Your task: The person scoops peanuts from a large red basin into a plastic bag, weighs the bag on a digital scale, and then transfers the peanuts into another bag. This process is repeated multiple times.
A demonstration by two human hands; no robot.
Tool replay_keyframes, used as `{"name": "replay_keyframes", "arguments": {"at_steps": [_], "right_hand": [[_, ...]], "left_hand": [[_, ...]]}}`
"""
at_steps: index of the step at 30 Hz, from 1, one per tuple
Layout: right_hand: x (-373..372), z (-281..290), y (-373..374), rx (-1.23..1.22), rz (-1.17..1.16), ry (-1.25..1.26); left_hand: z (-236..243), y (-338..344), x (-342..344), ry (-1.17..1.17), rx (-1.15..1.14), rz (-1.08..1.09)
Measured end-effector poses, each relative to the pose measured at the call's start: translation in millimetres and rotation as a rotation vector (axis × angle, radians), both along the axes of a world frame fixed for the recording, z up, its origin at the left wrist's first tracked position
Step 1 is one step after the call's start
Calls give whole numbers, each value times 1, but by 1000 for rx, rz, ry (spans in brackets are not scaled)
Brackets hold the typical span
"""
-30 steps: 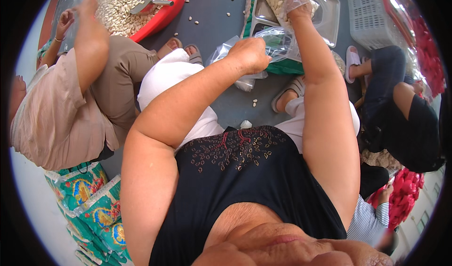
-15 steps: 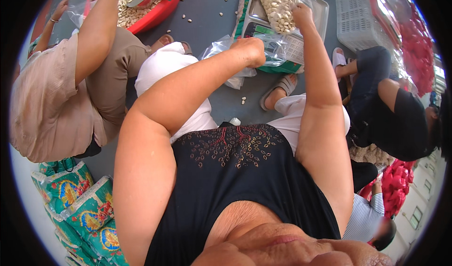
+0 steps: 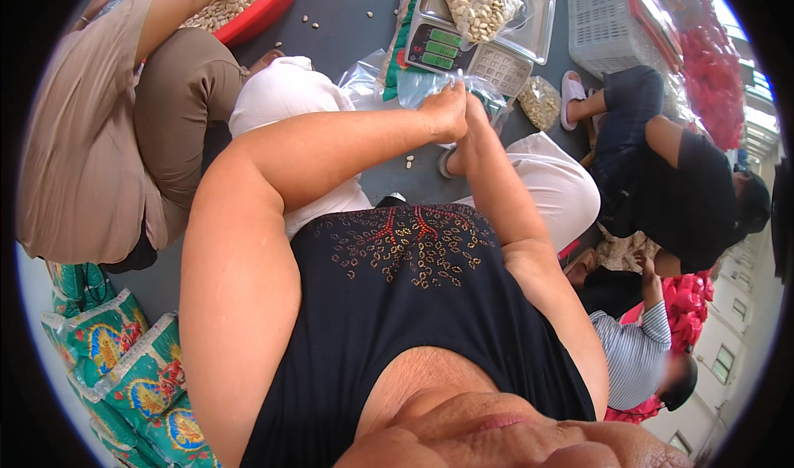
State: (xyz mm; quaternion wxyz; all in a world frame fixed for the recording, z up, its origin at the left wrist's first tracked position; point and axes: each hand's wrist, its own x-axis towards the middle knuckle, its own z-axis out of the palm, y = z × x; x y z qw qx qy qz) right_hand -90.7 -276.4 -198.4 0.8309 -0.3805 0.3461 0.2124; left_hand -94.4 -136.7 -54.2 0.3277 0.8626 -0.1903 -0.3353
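Left hand (image 3: pixel 447 112), right hand (image 3: pixel 475 112) at clear bag (image 3: pixel 412 89), fingers' grip unclear; scale display (image 3: pixel 441 48) shows green digits

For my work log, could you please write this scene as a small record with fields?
Left grip: fingertips at a clear plastic bag; exact hold not clear
Right grip: close beside the left one, partly hidden
Scale: green display lit; on its tray, a bag of pale beans
Beside scale: another bean-filled bag
Floor: scattered loose beans
Left side: red tub of beans; co-worker in tan, one arm over it
Right side: white plastic crate
Lower left: green printed packages
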Motion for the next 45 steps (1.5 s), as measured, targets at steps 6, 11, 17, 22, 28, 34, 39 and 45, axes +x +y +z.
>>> {"name": "replay_keyframes", "arguments": {"at_steps": [6,11,17,22,28,34,39,45], "right_hand": [[-9,106,10,-1086,694,-348],[43,185,2,-1524,464,-432],[150,151,-19,-1995,729,-249],[200,95,-15,-1999,555,-144],[257,60,-68,-2183,812,-250],[222,78,-78,-818,135,-273],[118,158,-49,-451,54,-365],[30,165,-27,-470,517,-180]], "left_hand": [[17,3,7,296,-42,192],[22,4,19,194,-37,250],[38,7,24,290,-44,229],[35,6,26,357,-48,226],[31,7,30,305,-31,210],[31,14,36,303,-49,248],[36,8,30,282,-53,230],[29,8,23,306,-66,284]]}}
